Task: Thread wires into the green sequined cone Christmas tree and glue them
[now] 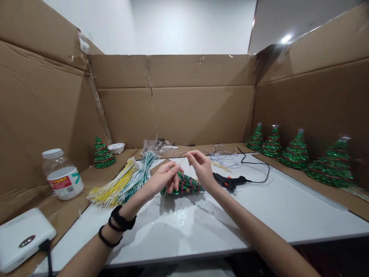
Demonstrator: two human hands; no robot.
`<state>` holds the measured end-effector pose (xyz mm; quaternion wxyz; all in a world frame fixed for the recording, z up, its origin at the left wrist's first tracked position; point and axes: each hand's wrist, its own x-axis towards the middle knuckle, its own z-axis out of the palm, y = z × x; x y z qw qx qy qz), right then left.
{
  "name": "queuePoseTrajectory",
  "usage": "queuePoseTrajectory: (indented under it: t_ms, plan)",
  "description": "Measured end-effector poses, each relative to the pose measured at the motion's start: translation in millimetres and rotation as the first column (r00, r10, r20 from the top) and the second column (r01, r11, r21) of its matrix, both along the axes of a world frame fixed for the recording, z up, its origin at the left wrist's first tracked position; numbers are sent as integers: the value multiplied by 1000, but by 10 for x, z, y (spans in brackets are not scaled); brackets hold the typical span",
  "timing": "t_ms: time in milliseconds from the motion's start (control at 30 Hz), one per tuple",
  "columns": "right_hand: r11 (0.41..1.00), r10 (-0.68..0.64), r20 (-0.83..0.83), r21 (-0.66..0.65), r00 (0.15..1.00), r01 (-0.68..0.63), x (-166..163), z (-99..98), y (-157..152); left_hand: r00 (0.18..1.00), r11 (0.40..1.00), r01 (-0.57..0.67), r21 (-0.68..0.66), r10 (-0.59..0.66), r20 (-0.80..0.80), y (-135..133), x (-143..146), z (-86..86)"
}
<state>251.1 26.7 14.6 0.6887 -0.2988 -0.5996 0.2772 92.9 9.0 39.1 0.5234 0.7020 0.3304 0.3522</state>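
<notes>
A small green Christmas tree (188, 185) with red trim and sparkles lies on its side on the white board. My left hand (167, 177) is closed in a pinch in front of its left end, partly covering it. Whether those fingers touch the tree is hard to tell. Just right of it, my right hand (200, 165) is raised above the tree, thumb and fingertips pinched together. A thin pale strand (182, 161), faint and blurred, runs between the fingertips of both hands.
Left of my hands lie bundles of yellow-white (115, 184) and green-white wires (138, 177). A black glue gun (230, 181) with a cord lies to the right. Upright trees (295, 150), a white-lidded jar (63, 177), a small white bowl (116, 148) and cardboard walls (201, 111) surround the board.
</notes>
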Motion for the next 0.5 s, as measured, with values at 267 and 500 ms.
queuePoseTrajectory:
  t_ms: [267,500]
  plan:
    - [948,-284,-243,73,927,310,246,137,91,986,979,-103,173,124,-113,80,-180,170]
    - [981,-181,-396,-10,900,193,281,128,154,970,959,-92,269,148,-194,214,-281,94]
